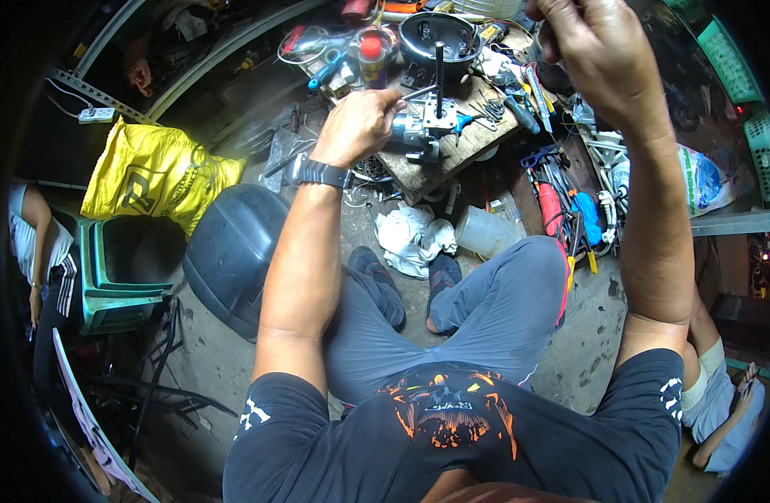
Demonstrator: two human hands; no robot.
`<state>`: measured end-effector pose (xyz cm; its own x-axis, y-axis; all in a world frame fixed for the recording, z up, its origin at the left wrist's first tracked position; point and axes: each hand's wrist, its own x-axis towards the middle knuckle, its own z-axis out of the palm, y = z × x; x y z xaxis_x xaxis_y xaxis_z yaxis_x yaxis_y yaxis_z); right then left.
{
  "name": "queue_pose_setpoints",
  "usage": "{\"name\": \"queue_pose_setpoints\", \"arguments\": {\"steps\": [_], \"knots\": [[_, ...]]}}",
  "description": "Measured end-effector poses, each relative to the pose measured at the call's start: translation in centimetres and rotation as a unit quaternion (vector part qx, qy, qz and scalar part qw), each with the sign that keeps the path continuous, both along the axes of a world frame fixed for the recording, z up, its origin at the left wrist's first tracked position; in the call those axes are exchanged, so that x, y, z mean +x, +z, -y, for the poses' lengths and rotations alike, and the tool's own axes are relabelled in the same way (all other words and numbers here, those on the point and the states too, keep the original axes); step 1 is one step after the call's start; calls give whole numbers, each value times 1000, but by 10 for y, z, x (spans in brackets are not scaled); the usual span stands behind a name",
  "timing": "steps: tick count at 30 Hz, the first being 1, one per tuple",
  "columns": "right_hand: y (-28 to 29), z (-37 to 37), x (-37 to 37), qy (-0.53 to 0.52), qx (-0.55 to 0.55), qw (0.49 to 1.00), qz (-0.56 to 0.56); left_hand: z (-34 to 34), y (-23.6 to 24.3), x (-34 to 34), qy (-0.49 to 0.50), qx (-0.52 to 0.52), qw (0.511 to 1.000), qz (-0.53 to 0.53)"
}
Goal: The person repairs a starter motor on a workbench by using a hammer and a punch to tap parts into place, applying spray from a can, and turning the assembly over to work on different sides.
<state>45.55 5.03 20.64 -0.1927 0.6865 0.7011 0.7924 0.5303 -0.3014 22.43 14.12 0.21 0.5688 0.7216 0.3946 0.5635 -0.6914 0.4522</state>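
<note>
My left hand point(360, 126) is closed on a thin metal bar beside a silver metal assembly point(420, 134) with a square flange, which sits on a worn wooden block point(474, 142). A dark upright rod point(439, 69) stands out of the flange, and a blue-handled fitting point(465, 121) is at its right side. My right hand point(588, 42) is raised at the upper right edge, well away from the assembly, with its fingers curled; what is in them, if anything, is hidden. A red-capped can point(374, 74) and a round black pan point(435, 29) lie beyond the assembly.
Pliers and tools point(557, 210) crowd the right. A white rag point(410, 239) and translucent container point(486, 230) lie near my feet. At left are a black case point(230, 251), yellow sack point(150, 172) and green stools point(117, 260). Two other people point(37, 235) point(725, 402) are at either side.
</note>
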Motion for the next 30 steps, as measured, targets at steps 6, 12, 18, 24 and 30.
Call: {"name": "queue_pose_setpoints", "arguments": {"steps": [6,12,18,24,30], "knots": [[-62,-31,28,-39,-126,984,123,4,4,5,0,-3,1000,0],[1,-12,13,18,14,998,54,2,1,2,14,-35,999,8],[-37,-22,5,5,61,993,105,0,1,4,10,-48,999,-4],[-8,-10,-10,-104,-264,958,45,-2,-8,-3,10,-29,1000,4],[6,-7,-1,21,-33,999,-20,-3,-4,5,-5,-29,1000,10]]}}
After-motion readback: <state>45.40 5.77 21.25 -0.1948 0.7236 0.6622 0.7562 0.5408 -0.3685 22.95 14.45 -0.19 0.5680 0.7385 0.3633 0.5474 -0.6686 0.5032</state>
